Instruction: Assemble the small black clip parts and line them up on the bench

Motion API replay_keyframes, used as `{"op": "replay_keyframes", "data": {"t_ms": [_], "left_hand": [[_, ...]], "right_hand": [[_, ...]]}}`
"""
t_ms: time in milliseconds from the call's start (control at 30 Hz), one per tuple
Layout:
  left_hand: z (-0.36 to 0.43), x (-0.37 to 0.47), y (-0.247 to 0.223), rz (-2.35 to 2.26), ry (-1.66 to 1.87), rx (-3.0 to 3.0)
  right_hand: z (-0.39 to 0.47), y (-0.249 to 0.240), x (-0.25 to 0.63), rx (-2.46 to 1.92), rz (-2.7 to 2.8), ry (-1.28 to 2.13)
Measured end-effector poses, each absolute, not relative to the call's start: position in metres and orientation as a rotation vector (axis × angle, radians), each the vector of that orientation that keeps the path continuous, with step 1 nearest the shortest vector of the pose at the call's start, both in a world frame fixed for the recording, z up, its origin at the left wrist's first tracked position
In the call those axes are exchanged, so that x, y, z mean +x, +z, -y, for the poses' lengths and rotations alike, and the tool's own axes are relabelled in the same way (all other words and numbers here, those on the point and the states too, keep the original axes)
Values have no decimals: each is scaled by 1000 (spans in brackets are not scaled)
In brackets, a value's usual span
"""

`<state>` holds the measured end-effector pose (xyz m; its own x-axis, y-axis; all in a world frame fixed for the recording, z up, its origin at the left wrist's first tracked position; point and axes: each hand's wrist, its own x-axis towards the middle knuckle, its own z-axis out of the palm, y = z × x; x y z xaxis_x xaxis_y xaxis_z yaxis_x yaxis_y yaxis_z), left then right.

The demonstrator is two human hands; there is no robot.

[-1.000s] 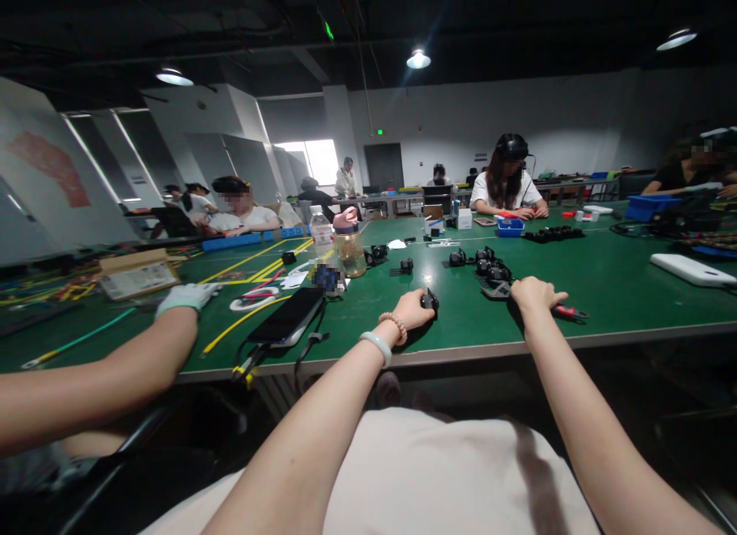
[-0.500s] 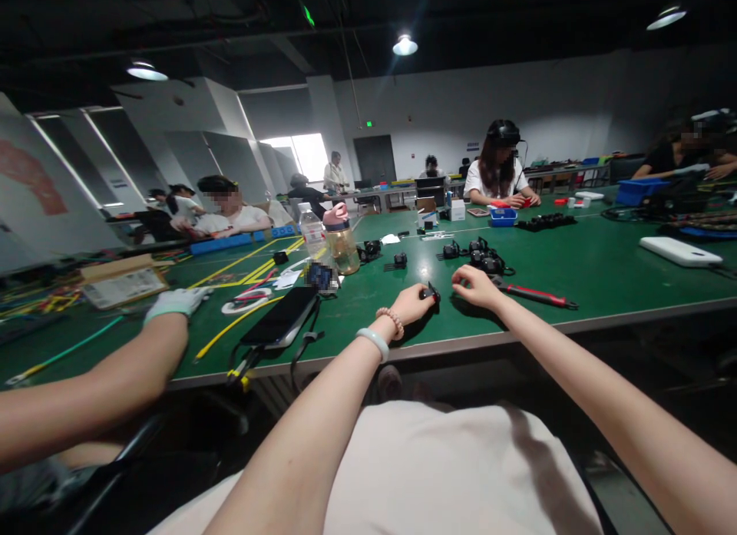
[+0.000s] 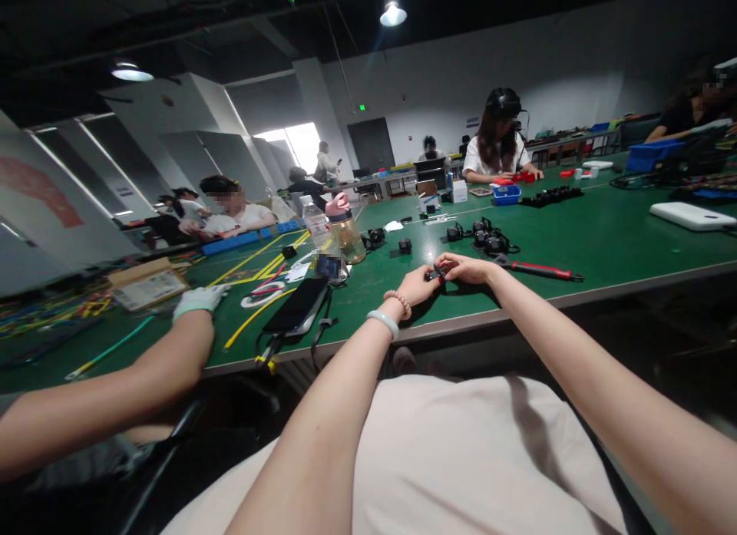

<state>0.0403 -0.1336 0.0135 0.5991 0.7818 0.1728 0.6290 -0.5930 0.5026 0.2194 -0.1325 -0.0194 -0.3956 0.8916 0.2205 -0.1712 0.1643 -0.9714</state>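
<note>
Clamping small black plastic part (image 3: 434, 275) in left hand (image 3: 420, 284), over green table (image 3: 576, 236); meeting it with right hand (image 3: 464, 269), too covered to tell whether gripping there. Could slip loose if pushed off-centre; could knock red-and-black-handled tool (image 3: 541, 271), just beside right hand, if swinging wide.

The drinking bottle (image 3: 348, 241) was translucent amber under a pink lid (image 3: 338, 205), on a plain green tabletop (image 3: 599, 236). Nearer than the bottle, the held small part (image 3: 431, 275) was black, the bangle (image 3: 383, 323) pale green, the beaded bracelet (image 3: 398, 303) dusty pink, and the phone (image 3: 296, 305) black. Right of the bottle, the pliers' handles (image 3: 544, 271) were red and black, the small bin (image 3: 507, 195) blue, and the long case (image 3: 691, 216) white; left of it, the co-worker's glove (image 3: 203, 298) was white with a pale green cuff (image 3: 192, 302).
</note>
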Motion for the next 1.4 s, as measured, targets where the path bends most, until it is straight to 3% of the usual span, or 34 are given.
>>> {"op": "replay_keyframes", "data": {"t_ms": [1400], "left_hand": [[130, 46, 9, -1183, 547, 2458]], "right_hand": [[133, -27, 217, -795, 1580, 1204]]}}
